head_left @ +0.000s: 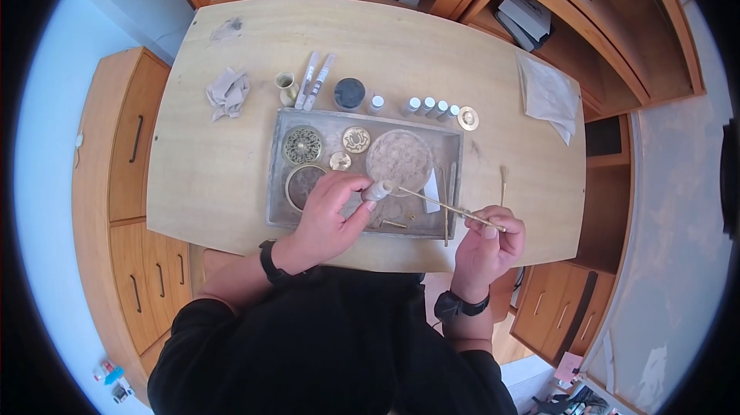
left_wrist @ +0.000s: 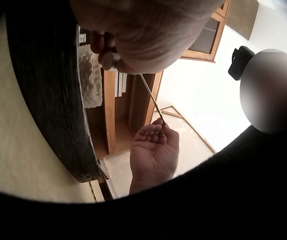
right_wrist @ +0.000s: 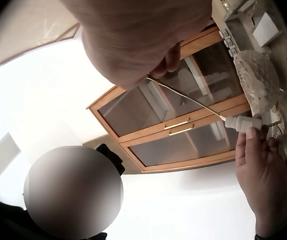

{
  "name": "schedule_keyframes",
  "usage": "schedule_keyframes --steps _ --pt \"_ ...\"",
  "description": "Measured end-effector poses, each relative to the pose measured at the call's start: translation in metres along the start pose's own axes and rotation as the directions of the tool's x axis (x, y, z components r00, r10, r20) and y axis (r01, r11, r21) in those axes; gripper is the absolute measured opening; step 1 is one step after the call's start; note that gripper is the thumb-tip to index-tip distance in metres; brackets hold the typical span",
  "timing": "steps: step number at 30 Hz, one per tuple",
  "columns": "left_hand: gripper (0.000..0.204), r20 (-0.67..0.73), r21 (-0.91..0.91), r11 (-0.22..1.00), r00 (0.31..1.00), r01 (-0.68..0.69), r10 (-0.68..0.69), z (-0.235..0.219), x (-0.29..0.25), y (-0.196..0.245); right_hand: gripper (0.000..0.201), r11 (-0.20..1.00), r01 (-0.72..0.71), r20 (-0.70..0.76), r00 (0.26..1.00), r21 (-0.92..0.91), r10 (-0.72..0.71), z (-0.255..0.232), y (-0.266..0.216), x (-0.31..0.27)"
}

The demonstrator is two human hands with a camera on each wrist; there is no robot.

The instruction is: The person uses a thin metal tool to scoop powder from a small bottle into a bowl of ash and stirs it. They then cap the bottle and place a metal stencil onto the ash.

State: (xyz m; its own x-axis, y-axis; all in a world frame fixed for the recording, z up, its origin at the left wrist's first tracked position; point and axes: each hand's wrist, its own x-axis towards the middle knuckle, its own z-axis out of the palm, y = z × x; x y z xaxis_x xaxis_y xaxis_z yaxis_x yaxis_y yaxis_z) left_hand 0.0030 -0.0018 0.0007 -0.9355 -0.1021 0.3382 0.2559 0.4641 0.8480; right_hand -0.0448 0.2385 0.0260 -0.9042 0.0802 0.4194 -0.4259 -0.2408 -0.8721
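Observation:
My left hand (head_left: 331,218) pinches a small white bottle (right_wrist: 248,124) over the front of a grey tray (head_left: 274,176), its open mouth tilted toward the right. The right hand (head_left: 492,244) holds a thin brass rod (head_left: 441,204) by its far end. In the right wrist view the rod's tip meets the bottle's mouth. Behind the bottle stands a round textured dish of ash (head_left: 401,154). An openwork brass lid (head_left: 302,144), a brass ring (head_left: 288,193) and a patterned brass disc (head_left: 356,139) lie at the tray's left. A white card (head_left: 431,190) lies beneath the rod.
Behind the tray stand a brass vase (head_left: 286,89), two long tubes (head_left: 319,82), a dark round jar (head_left: 349,94) and several white-capped vials (head_left: 428,106). A crumpled cloth (head_left: 229,94) lies left, a folded cloth (head_left: 549,95) right. A small brush (head_left: 504,182) lies beyond my right hand.

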Motion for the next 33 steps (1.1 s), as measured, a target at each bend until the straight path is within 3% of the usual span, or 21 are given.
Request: schedule_keyframes --steps 7,13,25,33 --pt "0.028 -0.003 0.001 1.0 1.0 0.0 0.0 0.001 -0.001 0.0 0.007 0.999 0.008 -0.087 0.996 0.049 -0.004 0.0 0.003 -0.003" --pt "0.028 -0.01 0.0 1.0 1.0 -0.01 0.01 0.001 0.0 -0.001 0.008 0.972 -0.199 -0.082 0.978 -0.124 0.19 -0.019 0.019 -0.005" --pt "0.027 -0.012 -0.004 1.0 1.0 0.012 -0.012 0.002 -0.002 -0.001 0.006 0.988 -0.12 -0.029 0.993 -0.1 0.118 -0.021 0.02 -0.009" --pt "0.027 -0.01 -0.006 1.0 1.0 0.001 -0.001 0.001 -0.001 0.0 0.006 0.981 -0.165 -0.033 0.986 -0.098 0.163 -0.015 0.023 -0.012"
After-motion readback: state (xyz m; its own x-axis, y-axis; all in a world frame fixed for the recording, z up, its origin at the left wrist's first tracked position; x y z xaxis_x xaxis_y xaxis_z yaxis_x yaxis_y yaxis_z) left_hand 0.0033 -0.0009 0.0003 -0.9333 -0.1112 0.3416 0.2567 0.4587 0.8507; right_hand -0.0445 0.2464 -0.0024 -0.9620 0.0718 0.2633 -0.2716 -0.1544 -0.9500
